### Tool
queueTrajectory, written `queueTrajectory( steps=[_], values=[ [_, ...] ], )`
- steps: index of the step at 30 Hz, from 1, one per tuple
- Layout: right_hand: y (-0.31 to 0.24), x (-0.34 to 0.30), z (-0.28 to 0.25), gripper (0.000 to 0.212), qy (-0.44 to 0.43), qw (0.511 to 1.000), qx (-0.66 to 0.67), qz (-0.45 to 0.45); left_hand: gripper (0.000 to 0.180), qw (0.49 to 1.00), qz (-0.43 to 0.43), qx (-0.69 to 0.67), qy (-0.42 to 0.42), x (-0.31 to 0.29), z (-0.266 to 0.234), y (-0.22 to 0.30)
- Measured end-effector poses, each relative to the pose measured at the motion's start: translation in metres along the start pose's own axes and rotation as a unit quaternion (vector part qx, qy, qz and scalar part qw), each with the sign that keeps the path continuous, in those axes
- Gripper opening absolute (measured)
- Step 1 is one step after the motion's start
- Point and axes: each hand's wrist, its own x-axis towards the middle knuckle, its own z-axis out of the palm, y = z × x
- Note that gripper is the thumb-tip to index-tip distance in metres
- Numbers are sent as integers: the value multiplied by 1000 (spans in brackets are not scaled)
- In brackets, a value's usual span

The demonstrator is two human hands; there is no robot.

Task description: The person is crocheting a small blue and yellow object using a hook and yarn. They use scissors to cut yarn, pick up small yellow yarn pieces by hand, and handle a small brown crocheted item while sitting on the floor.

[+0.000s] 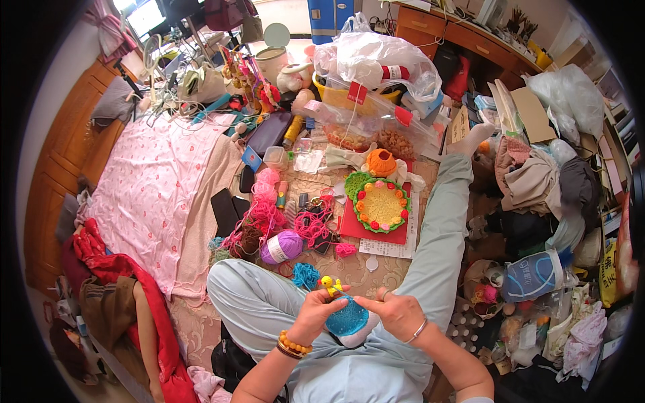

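Over my lap, my left hand (317, 314) is closed on the upper left edge of a round blue crocheted piece (347, 320). A white part (364, 334) shows beneath its lower edge. Just above my left fingers is a small bright yellow figure (330, 285); what it is fixed to is hidden. My right hand (399, 314) pinches the piece's upper right edge, its forefinger reaching toward the left hand. Whether a hook lies in those fingers cannot be made out. Blue yarn (306, 276) lies just beyond the left hand.
Beyond my bent left leg lie a purple yarn ball (282, 246) and tangled pink yarn (266, 213). A yellow and green crocheted flower piece (380, 206) rests on a red sheet (355, 226). Bags and clothes crowd the right side; a pink cloth (158, 181) spreads at left.
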Motion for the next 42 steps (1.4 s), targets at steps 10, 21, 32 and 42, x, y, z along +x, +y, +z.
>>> queueTrajectory(
  steps=[10,21,32,42],
  values=[
    [-18,2,11,35,63,995,-81,-9,42,998,26,19,44,-2,8,-5],
    [-13,14,63,34,225,927,268,139,50,923,236,270,137,11,2,-38],
    [9,-1,19,32,44,908,401,111,34,993,11,113,-17,4,-8,-1],
    [20,-6,19,37,-24,914,403,39,45,881,195,431,-7,2,-21,-5]
  ],
)
